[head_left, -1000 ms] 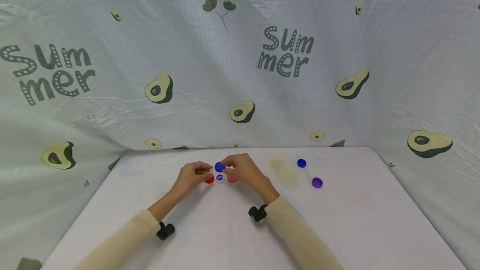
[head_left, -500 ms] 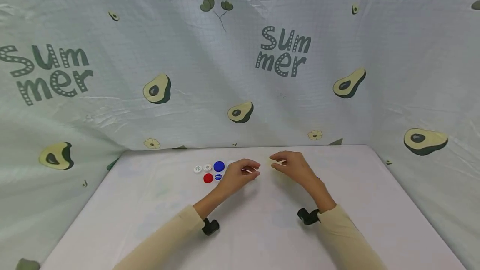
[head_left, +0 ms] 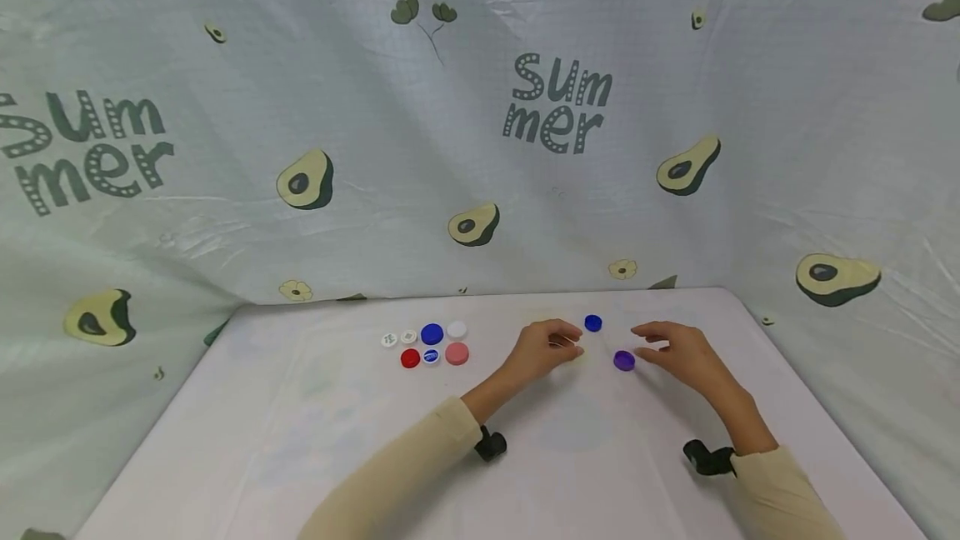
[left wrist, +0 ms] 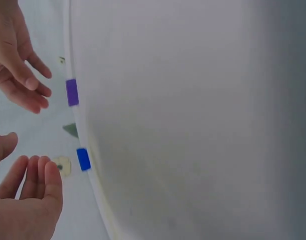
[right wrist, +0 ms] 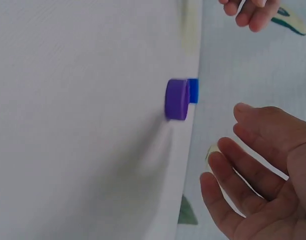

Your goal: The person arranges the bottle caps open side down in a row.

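Two bottle caps lie between the hands on the right part of the table: a blue cap (head_left: 593, 323) toward the back and a purple cap (head_left: 624, 361) nearer the front. To their left hovers my left hand (head_left: 546, 348), fingers loosely bent around nothing. My right hand (head_left: 682, 354) is just right of the purple cap, its thumb and fingers spread apart and holding nothing. The right wrist view shows the purple cap (right wrist: 177, 99) standing apart from the right fingertips, with the blue cap (right wrist: 193, 90) partly hidden behind it.
Left of centre is a cluster of several caps, among them a large blue cap (head_left: 432, 334), a red cap (head_left: 410, 358), a pink cap (head_left: 457, 353) and a white cap (head_left: 457, 330). A patterned curtain (head_left: 405, 115) rises behind the white table (head_left: 337, 457).
Both hands have left the cap cluster and moved right, and now stand either side of the blue and purple caps. The cluster, earlier partly covered, shows fully.
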The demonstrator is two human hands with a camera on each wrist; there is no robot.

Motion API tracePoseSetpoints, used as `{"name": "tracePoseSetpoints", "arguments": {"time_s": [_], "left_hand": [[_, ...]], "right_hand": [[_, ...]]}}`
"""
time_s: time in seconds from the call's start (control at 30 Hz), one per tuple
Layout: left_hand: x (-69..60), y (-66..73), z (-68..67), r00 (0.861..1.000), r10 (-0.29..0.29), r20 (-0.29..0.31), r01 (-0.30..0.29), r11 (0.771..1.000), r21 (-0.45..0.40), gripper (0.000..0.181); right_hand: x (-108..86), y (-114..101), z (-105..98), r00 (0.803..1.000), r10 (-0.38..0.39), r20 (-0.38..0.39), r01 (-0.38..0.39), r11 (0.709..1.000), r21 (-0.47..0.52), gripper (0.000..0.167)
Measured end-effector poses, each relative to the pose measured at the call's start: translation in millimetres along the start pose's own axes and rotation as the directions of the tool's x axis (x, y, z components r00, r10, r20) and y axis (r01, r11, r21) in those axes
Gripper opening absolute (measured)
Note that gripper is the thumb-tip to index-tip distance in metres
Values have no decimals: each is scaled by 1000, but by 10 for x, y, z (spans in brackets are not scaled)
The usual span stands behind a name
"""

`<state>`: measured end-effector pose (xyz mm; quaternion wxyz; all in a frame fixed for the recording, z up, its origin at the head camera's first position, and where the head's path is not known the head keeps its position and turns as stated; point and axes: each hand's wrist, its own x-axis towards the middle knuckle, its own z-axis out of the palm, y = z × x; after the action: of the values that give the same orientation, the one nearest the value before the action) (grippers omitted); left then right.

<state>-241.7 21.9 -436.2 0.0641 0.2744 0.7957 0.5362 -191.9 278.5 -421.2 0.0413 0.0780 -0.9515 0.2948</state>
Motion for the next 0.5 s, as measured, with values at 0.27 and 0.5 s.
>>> {"name": "tracePoseSetpoints", "arguments": {"time_s": [0.27, 0.5], "left_hand": [[269, 28, 276, 996, -82, 16, 83, 996, -30, 28], [409, -1, 457, 981, -182, 67, 182, 983, 8, 31]], "right_hand": [[-58, 178, 19, 997, 25, 69, -30, 998, 61, 34], [-16, 209, 80, 995, 37, 91, -45, 995, 90, 34]]}}
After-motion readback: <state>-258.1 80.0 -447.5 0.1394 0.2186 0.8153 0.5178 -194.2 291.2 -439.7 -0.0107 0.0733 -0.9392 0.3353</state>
